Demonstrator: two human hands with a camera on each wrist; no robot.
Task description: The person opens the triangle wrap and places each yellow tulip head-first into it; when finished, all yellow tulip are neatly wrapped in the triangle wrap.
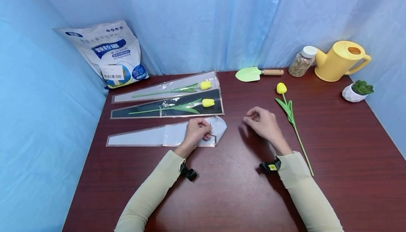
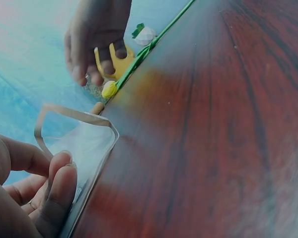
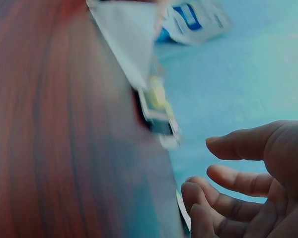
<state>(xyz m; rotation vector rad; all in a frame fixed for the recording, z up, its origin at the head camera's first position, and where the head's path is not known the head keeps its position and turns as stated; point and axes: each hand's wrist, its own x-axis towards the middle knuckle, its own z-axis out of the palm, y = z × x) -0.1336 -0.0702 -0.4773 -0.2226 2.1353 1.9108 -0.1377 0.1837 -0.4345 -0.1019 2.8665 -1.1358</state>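
Note:
My left hand point(image 1: 197, 133) pinches the upper layer of a pale, tapered flower sleeve point(image 1: 136, 139) near its wide right end. In the left wrist view, the mouth of the flower sleeve point(image 2: 109, 124) gapes beyond the thumb and fingertips. Right of it, above the table, my right hand point(image 1: 263, 124) holds nothing; its fingers are loosely bent and apart from the thumb in the right wrist view. Beside that hand lies a loose yellow tulip point(image 1: 290, 114), bloom toward the back and stem toward me.
Behind the sleeve lie a black-backed sleeve point(image 1: 142, 109) and a pale sleeve point(image 1: 127, 99), each with a yellow tulip. A fertilizer bag point(image 1: 111, 56) stands back left. Along the back right are a trowel point(image 1: 248, 74), a jar point(image 1: 301, 63), a yellow watering can point(image 1: 333, 63) and a potted succulent point(image 1: 354, 94).

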